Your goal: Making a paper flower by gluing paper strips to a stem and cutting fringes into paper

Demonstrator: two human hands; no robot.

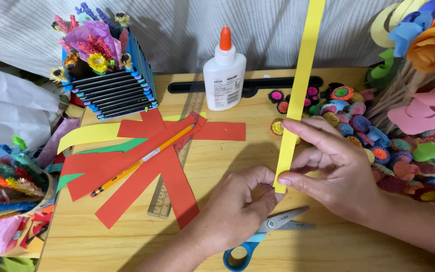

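On a wooden surface above scissors, left hand and right hand pinch a light, floppy yellow paper strip's bottom end.

One labelled glue bottle at the back of the table

A white plastic glue bottle stands upright near the far edge of the wooden table, just in front of the pale striped cloth behind it. It has a squat, flat-sided body with rounded shoulders and an orange cone-shaped cap on top. A white paper label with small dark print covers its front face. It stands just left of the yellow paper strip. No signs or screens show anywhere here.
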